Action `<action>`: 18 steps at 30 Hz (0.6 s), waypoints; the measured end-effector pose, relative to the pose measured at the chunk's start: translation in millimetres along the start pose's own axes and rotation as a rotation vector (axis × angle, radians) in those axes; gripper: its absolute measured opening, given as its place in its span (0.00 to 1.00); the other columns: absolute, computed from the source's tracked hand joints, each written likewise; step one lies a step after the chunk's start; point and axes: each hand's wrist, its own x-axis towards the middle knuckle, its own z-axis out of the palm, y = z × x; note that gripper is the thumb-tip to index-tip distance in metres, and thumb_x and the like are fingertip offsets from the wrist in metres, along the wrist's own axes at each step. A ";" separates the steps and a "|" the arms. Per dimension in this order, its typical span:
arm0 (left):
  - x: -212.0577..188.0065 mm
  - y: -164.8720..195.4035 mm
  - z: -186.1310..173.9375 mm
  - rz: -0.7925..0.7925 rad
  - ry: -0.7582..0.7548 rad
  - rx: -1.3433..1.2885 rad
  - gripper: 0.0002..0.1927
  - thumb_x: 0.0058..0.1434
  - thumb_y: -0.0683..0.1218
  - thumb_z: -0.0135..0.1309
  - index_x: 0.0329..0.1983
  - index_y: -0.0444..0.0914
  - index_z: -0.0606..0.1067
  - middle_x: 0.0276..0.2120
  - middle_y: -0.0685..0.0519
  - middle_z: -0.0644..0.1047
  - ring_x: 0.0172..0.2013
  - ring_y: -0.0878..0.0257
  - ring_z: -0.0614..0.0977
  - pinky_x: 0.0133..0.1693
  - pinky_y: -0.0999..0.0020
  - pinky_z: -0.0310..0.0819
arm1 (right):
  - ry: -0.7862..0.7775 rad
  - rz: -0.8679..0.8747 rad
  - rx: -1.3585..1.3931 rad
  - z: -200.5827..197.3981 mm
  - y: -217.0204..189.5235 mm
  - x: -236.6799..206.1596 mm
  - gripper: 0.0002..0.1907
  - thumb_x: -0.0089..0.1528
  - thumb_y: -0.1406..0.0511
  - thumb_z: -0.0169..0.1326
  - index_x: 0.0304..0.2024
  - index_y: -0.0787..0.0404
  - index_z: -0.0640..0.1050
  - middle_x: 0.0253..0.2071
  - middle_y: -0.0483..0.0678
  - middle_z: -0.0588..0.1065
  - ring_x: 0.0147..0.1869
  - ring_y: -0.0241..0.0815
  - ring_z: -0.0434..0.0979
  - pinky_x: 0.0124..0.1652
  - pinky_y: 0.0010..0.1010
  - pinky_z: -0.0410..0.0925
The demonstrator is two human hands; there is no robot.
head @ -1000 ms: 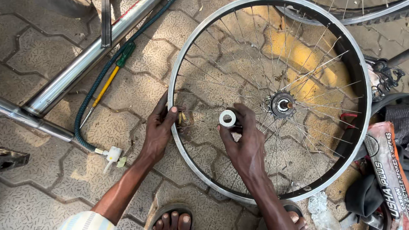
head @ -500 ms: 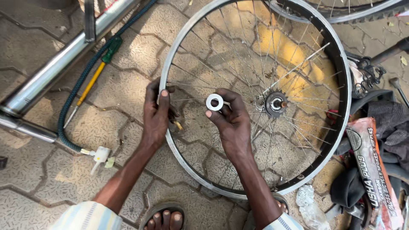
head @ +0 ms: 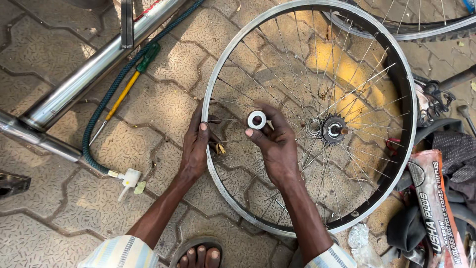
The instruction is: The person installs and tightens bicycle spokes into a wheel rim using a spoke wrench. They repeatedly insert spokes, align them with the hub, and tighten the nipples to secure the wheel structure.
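From the head camera, looking down, a big bicycle wheel [head: 311,116] lies flat on the paved floor [head: 163,99]. It has a shiny metal rim and many thin spokes. A dark cog hub [head: 333,130] sits in its middle.

The left hand [head: 194,149] rests on the left side of the rim. Its grip is closed around the rim, with the thumb on top and the fingers curled inside among the spokes.

The right hand [head: 275,146] is over the spokes, between the rim and the hub. Its grip is narrow and holds a small white ring [head: 257,119] in the fingertips, just above the spokes.

On the floor to the left lie a screwdriver [head: 126,89] with a green and yellow handle, a dark green hose [head: 99,119] and shiny metal bars [head: 74,84]. One sandalled foot [head: 198,254] shows at the bottom. A printed packet [head: 436,208] lies at the right.
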 end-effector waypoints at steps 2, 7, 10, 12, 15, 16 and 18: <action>0.8 1.1 -1.7 -0.008 -0.011 0.015 0.47 0.64 0.75 0.32 0.79 0.46 0.53 0.43 0.48 0.78 0.30 0.67 0.78 0.33 0.67 0.77 | 0.014 0.008 0.007 6.1 1.2 2.1 0.26 0.57 0.79 0.58 0.55 0.59 0.71 0.52 0.51 0.76 0.57 0.45 0.82 0.57 0.34 0.75; 1.6 3.6 -6.0 0.042 -0.008 0.064 0.42 0.70 0.72 0.33 0.80 0.46 0.54 0.46 0.49 0.78 0.31 0.66 0.72 0.35 0.66 0.71 | -0.055 -0.035 0.200 15.2 -0.3 9.5 0.28 0.58 0.78 0.57 0.58 0.61 0.65 0.53 0.54 0.76 0.60 0.46 0.79 0.61 0.36 0.73; 1.9 2.8 -7.9 0.036 -0.021 0.050 0.42 0.71 0.71 0.34 0.80 0.45 0.53 0.46 0.49 0.78 0.32 0.67 0.75 0.36 0.67 0.73 | -0.070 -0.026 0.064 16.1 -8.4 11.5 0.24 0.61 0.76 0.55 0.59 0.61 0.66 0.52 0.52 0.79 0.59 0.44 0.80 0.60 0.36 0.72; 2.5 1.4 -8.0 0.030 -0.026 0.034 0.42 0.70 0.72 0.34 0.80 0.45 0.53 0.46 0.49 0.78 0.33 0.67 0.76 0.36 0.67 0.74 | -0.064 0.011 -0.107 14.1 -16.6 13.2 0.21 0.60 0.75 0.54 0.55 0.61 0.67 0.50 0.50 0.82 0.59 0.41 0.82 0.59 0.33 0.71; 3.7 -1.1 -7.0 0.028 -0.021 0.026 0.44 0.69 0.73 0.34 0.80 0.45 0.53 0.46 0.49 0.78 0.32 0.67 0.76 0.36 0.66 0.74 | -0.057 0.101 -0.331 8.8 -27.3 13.8 0.17 0.60 0.73 0.57 0.52 0.62 0.76 0.47 0.47 0.80 0.53 0.38 0.81 0.55 0.31 0.76; 4.1 -1.8 -6.8 0.029 -0.017 0.036 0.44 0.68 0.73 0.34 0.80 0.45 0.53 0.46 0.49 0.78 0.32 0.67 0.76 0.36 0.66 0.74 | -0.050 0.105 -0.324 8.5 -28.8 15.7 0.18 0.59 0.73 0.57 0.52 0.61 0.77 0.47 0.47 0.80 0.52 0.38 0.80 0.54 0.31 0.76; 4.3 -2.9 -6.4 0.038 -0.015 0.057 0.45 0.68 0.74 0.33 0.80 0.45 0.53 0.45 0.49 0.78 0.32 0.66 0.75 0.35 0.65 0.73 | -0.032 0.112 -0.309 6.6 -29.1 18.9 0.19 0.58 0.74 0.58 0.53 0.58 0.79 0.46 0.47 0.80 0.49 0.38 0.79 0.52 0.31 0.75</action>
